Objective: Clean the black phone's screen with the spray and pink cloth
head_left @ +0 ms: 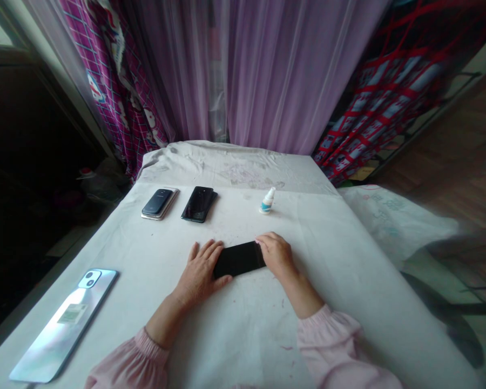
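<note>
A black smartphone [240, 259] lies sideways on the white-covered table, its dark screen facing up. My left hand [200, 273] grips its left end, with the fingers at the far corner and the thumb along the near edge. At the right end, my right hand [276, 253] is closed around the phone, fingertips bent over the far right corner. A small pinkish spot shows at those fingertips; I cannot tell what it is. Beyond the phone stands a small white spray bottle [267, 201] with a blue label, upright and apart from both hands.
Two stacked phones [157, 203] lie at the far left, beside another pair of dark phones [198, 204]. A large silvery phone [67, 324] rests face down near the left table edge. Purple curtains [275, 75] hang behind the table [332, 259].
</note>
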A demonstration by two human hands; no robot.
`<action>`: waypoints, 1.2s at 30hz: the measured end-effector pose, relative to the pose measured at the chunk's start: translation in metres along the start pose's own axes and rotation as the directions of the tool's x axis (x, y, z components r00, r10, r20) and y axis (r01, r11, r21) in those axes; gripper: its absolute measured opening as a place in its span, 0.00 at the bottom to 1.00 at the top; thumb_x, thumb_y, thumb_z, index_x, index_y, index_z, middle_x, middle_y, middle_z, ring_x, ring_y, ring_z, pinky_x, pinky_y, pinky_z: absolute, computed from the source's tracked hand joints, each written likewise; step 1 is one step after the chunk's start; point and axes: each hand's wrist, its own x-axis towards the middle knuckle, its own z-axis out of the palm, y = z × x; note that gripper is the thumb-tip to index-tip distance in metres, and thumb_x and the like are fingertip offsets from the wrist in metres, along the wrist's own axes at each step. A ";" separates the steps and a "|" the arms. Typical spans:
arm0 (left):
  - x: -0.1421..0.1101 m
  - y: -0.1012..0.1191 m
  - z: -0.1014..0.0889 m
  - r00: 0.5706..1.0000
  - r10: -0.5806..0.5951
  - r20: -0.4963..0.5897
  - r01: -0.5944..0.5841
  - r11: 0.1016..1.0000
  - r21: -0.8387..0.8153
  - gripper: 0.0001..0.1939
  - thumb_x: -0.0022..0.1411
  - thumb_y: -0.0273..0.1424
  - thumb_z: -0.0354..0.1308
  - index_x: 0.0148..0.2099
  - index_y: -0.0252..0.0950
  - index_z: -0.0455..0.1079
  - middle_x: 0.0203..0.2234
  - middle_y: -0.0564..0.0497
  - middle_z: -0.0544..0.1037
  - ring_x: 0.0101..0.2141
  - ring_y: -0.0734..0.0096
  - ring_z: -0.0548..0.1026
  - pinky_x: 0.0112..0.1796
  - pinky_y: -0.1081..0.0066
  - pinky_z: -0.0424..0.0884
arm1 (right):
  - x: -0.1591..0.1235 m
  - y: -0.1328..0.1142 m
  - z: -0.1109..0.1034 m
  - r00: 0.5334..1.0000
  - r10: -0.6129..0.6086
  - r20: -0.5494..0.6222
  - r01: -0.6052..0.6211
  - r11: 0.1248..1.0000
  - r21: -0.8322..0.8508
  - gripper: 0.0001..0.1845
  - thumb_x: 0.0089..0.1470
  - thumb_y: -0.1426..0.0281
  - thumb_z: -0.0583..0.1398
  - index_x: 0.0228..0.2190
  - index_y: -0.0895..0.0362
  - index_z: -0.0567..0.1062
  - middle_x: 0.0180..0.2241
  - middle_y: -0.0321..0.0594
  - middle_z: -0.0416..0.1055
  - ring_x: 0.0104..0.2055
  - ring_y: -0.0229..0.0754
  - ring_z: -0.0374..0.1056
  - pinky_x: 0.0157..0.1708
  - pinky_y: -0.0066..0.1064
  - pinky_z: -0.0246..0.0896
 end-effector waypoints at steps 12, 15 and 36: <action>-0.003 0.004 0.003 0.999 -0.029 -0.034 0.029 1.000 0.005 0.34 0.61 0.48 0.57 0.63 0.35 0.56 0.60 0.38 0.65 0.62 0.47 0.58 0.60 0.41 0.46 | -0.059 -0.004 -0.023 1.000 0.013 0.008 -0.013 1.000 -0.020 0.15 0.58 0.78 0.53 0.38 0.54 0.79 0.37 0.41 0.78 0.38 0.42 0.74 0.40 0.31 0.68; -0.002 0.002 0.003 1.000 -0.018 -0.007 0.018 1.000 0.004 0.35 0.61 0.48 0.56 0.64 0.35 0.55 0.61 0.38 0.64 0.62 0.47 0.58 0.61 0.41 0.45 | -0.051 -0.006 -0.023 0.998 0.039 0.057 -0.035 0.997 -0.063 0.15 0.56 0.79 0.54 0.36 0.54 0.79 0.36 0.41 0.79 0.37 0.42 0.73 0.39 0.31 0.67; -0.001 -0.002 0.005 1.000 0.013 0.013 -0.014 1.000 0.005 0.37 0.61 0.49 0.56 0.65 0.34 0.54 0.61 0.38 0.64 0.62 0.48 0.57 0.61 0.42 0.45 | -0.017 -0.025 -0.033 0.924 0.196 0.329 -0.102 0.954 -0.283 0.15 0.60 0.77 0.53 0.40 0.56 0.79 0.39 0.43 0.77 0.41 0.43 0.71 0.42 0.30 0.61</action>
